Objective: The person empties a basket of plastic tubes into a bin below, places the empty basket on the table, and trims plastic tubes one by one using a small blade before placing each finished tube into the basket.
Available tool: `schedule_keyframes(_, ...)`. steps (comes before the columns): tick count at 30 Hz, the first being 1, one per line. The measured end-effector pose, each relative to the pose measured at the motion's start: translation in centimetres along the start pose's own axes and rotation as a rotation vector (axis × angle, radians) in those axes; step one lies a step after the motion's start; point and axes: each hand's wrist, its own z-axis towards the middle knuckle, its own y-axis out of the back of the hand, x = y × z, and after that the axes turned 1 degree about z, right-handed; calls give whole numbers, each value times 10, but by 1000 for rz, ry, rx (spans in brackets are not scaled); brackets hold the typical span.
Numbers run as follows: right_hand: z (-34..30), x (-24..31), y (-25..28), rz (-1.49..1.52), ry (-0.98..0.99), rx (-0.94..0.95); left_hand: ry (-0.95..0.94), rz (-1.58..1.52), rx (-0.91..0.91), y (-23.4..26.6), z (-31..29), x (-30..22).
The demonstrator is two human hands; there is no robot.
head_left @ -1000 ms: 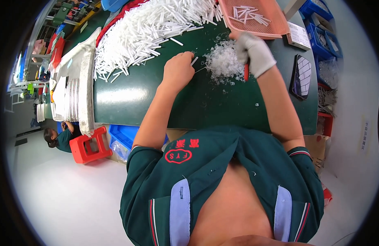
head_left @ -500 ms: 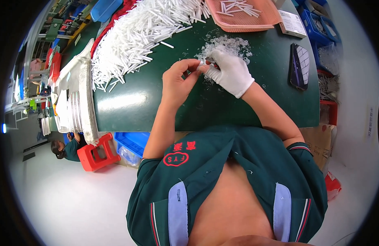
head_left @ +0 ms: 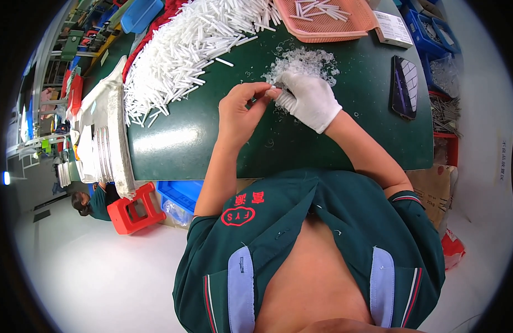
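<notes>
Both hands meet over the green table top (head_left: 334, 150), right at the near edge of a small heap of clear plastic trimmings (head_left: 303, 61). The bare left hand (head_left: 241, 114) has thumb and forefinger pressed together, pinching one end of a small white plastic stick (head_left: 270, 92); the other fingers curl loosely beneath. The right hand (head_left: 311, 100), in a white glove, closes its fingertips on the stick's other end, and something dark and thin shows at those fingertips, too small to make out, possibly a blade. To the left lies a big pile of white plastic sticks (head_left: 195, 44), well apart from the hands. Beyond the trimmings sits a pink mesh tray (head_left: 345, 28) with a few sticks in it. A dark phone (head_left: 405, 86) rests on the table to the right.
</notes>
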Motion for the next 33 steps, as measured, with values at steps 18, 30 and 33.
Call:
schedule_keyframes(18,-8,8,7,-55,88,48,-27,9,24,1,-11,-2)
schedule_keyframes(30,-4,0,6,161,40,85,-23,23,51,0,-9,4)
schedule_keyframes(33,-2,-5,7,381,-67,185,-35,38,75,1,-7,6)
